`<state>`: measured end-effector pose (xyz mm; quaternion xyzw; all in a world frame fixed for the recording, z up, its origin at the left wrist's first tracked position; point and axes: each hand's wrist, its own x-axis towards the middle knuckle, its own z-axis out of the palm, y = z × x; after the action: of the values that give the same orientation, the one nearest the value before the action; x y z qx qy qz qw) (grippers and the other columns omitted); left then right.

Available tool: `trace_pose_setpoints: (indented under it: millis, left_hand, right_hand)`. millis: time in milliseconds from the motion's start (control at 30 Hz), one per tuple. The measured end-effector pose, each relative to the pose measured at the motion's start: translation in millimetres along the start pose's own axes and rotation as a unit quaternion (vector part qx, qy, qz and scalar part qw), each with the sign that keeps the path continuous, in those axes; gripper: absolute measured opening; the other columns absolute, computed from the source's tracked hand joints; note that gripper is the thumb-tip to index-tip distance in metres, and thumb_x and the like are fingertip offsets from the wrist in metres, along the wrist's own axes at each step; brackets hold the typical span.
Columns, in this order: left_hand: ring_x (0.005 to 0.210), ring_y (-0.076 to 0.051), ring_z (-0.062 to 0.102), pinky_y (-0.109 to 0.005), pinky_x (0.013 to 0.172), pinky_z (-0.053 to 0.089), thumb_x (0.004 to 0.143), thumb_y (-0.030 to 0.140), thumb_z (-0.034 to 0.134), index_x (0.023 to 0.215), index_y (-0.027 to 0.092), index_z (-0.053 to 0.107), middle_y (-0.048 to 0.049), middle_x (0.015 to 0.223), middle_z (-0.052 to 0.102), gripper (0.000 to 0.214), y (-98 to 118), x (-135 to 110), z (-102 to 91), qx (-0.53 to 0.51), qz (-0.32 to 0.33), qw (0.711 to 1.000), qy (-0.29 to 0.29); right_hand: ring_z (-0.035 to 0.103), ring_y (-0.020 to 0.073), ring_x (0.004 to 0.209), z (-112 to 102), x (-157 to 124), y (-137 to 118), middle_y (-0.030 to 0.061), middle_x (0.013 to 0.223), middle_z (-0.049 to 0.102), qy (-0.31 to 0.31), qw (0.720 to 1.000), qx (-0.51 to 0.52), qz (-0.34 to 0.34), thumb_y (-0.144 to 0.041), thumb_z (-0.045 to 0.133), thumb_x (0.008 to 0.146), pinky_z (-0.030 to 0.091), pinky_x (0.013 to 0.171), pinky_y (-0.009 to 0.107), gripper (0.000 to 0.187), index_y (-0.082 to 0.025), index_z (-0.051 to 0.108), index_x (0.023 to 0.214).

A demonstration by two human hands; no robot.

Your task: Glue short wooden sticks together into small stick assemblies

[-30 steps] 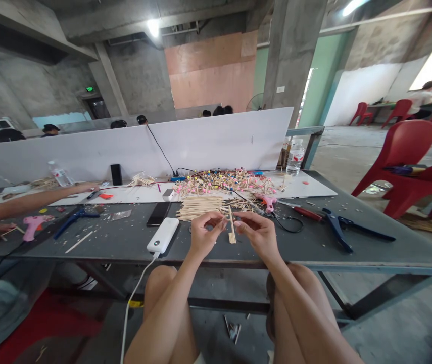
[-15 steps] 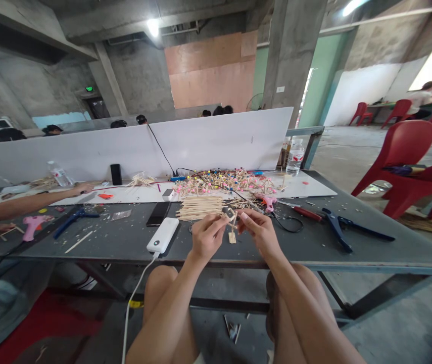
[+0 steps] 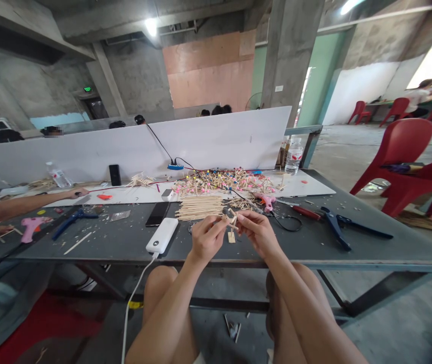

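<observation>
My left hand and my right hand meet above the near edge of the grey table. Both pinch a small piece made of thin wooden sticks, which hangs between the fingertips. Just beyond the hands lies a neat bundle of wooden sticks. Farther back is a heap of sticks with coloured beads. A pink glue gun lies to the right of the bundle.
A white power bank with its cable and a black phone lie left of my hands. Blue-handled cutters and red-handled pliers lie at the right. A co-worker's arm reaches in at the left. A water bottle stands by the white divider. Red chairs stand at the right.
The stick piece was held upright a second ago; now it is tilted and bunched between my fingertips. My hands have drawn closer together and risen slightly.
</observation>
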<state>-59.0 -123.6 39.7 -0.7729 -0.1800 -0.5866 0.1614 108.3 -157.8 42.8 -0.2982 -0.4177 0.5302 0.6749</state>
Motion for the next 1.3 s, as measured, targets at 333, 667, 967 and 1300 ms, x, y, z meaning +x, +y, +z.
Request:
trace_pose_setpoints:
  millis: [333, 667, 967, 1300]
  left_hand:
    - [0.072, -0.013, 0.069, -0.022, 0.065, 0.054, 0.093, 0.014, 0.061, 0.098, 0.02, 0.07, -0.0055, 0.086, 0.074, 0.013, 3.6, 1.3, -2.5, -0.094, -0.089, 0.991, -0.015]
    - [0.063, -0.011, 0.064, -0.022, 0.063, 0.053, 0.093, 0.017, 0.061, 0.096, 0.019, 0.07, -0.0047, 0.084, 0.073, 0.009, 4.5, 2.4, -3.0, -0.114, -0.113, 0.987, -0.023]
    - [0.065, -0.012, 0.066, -0.022, 0.063, 0.053, 0.094, 0.027, 0.062, 0.092, 0.018, 0.07, -0.005, 0.084, 0.075, 0.012, 1.7, 1.7, -3.3, -0.137, -0.185, 0.973, -0.03]
    - [0.062, -0.013, 0.067, -0.02, 0.057, 0.048, 0.094, 0.032, 0.062, 0.089, 0.018, 0.07, -0.004, 0.079, 0.075, 0.016, -14.3, -10.2, 9.3, -0.131, -0.292, 0.943, -0.086]
  right_hand:
    - [0.064, 0.0148, 0.057, -7.8, -4.2, -8.3, 0.0022, 0.07, 0.071, -0.015, 0.987, -0.13, -0.089, -0.037, 0.086, 0.07, 0.055, 0.056, 0.029, 0.03, -0.019, 0.079, 0.093]
    - [0.063, 0.015, 0.062, -11.8, -4.1, -2.9, 0.0026, 0.076, 0.07, -0.022, 0.978, -0.179, -0.103, -0.039, 0.084, 0.073, 0.055, 0.059, 0.029, 0.034, -0.019, 0.077, 0.1]
    - [0.063, 0.015, 0.06, -11.5, -3.0, -5.9, 0.0055, 0.083, 0.074, 0.016, 0.979, -0.161, -0.123, -0.044, 0.077, 0.08, 0.052, 0.057, 0.029, 0.03, -0.019, 0.074, 0.096]
    - [0.059, 0.0144, 0.054, -22.8, 11.0, 5.1, 0.0058, 0.067, 0.07, 0.087, 0.97, -0.225, -0.019, -0.064, 0.076, 0.071, 0.049, 0.05, 0.026, 0.049, -0.016, 0.071, 0.07]
